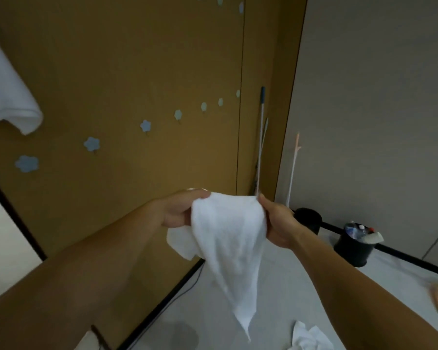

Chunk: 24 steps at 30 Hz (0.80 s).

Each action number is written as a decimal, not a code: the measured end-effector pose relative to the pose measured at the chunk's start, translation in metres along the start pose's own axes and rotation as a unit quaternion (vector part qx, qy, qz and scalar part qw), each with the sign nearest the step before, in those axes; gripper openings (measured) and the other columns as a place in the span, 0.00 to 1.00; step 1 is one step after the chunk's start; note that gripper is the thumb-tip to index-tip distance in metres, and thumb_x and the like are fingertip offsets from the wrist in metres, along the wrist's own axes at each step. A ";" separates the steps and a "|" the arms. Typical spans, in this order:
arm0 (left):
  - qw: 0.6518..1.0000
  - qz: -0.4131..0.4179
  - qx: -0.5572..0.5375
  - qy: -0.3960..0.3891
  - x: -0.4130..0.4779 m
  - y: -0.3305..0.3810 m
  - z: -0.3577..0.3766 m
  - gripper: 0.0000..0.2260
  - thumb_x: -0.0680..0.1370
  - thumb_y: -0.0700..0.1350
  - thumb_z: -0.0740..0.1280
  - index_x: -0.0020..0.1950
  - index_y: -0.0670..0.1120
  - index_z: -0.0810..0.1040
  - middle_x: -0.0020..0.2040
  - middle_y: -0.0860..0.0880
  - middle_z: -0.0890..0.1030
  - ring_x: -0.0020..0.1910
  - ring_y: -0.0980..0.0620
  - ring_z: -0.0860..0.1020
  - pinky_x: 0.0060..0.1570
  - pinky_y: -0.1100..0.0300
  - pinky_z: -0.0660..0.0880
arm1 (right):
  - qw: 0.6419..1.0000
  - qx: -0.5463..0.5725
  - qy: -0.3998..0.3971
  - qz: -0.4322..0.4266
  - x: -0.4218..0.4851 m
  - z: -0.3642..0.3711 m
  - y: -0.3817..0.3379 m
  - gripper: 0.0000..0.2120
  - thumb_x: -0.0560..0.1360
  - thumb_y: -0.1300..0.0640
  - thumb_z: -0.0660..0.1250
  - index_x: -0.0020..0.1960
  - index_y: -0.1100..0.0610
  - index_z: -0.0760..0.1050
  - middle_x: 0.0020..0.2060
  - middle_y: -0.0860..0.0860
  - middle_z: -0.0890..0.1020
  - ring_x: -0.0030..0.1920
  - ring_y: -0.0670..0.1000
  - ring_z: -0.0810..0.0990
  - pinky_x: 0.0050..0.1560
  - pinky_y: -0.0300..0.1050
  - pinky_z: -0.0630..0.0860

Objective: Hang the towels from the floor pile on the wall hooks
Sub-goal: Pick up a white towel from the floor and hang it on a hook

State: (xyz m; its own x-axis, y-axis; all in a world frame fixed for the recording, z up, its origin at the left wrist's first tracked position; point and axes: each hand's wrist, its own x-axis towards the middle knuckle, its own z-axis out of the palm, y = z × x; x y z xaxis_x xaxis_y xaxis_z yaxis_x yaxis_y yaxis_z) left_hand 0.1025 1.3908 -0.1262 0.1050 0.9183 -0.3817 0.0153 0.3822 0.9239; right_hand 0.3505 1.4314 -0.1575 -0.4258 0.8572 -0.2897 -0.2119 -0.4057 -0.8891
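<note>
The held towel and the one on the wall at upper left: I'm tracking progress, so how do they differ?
The held towel is gripped by the left hand and right hand, tapering to a point; the wall towel hangs untouched, in broad folds. It sits higher, partly out of frame. Both are white.

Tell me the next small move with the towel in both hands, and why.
Probably lift the white towel up and left toward a bare flower hook on the brown wall. The left hand and right hand already pinch its top edge spread between them, the rest hangs free, and that hook carries nothing, while another towel already hangs farther left.
</note>
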 end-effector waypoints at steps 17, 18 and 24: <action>0.966 -0.094 0.196 0.137 -0.101 -0.037 -0.078 0.17 0.72 0.49 0.74 0.58 0.44 0.76 0.52 0.46 0.82 0.50 0.46 0.81 0.47 0.50 0.81 | 0.972 -0.223 -0.072 0.014 0.010 0.067 -0.007 0.24 0.71 0.73 0.66 0.67 0.65 0.70 0.57 0.62 0.78 0.54 0.64 0.79 0.52 0.62 0.80; 0.966 -0.086 0.178 0.167 -0.105 -0.041 -0.085 0.17 0.71 0.52 0.75 0.55 0.46 0.77 0.51 0.46 0.83 0.49 0.46 0.82 0.46 0.50 0.81 | 0.960 -0.272 -0.058 0.018 0.008 0.073 -0.003 0.22 0.72 0.71 0.67 0.65 0.66 0.71 0.57 0.63 0.78 0.55 0.64 0.79 0.55 0.63 0.78; 0.973 -0.015 -0.059 0.221 -0.133 -0.061 -0.123 0.29 0.62 0.53 0.81 0.59 0.43 0.78 0.54 0.42 0.83 0.50 0.42 0.83 0.46 0.49 0.81 | 0.906 -0.423 -0.029 0.015 -0.010 0.123 0.016 0.12 0.78 0.56 0.66 0.56 0.63 0.78 0.54 0.61 0.80 0.51 0.60 0.80 0.49 0.58 0.80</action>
State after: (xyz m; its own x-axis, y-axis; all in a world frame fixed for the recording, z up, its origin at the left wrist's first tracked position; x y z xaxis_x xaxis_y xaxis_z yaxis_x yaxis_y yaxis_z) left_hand -0.0352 1.2575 -0.1352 -0.3314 0.8510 -0.4074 -0.1058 0.3955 0.9123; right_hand 0.2432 1.3777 -0.1253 -0.4713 0.8218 -0.3202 0.5394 -0.0187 -0.8418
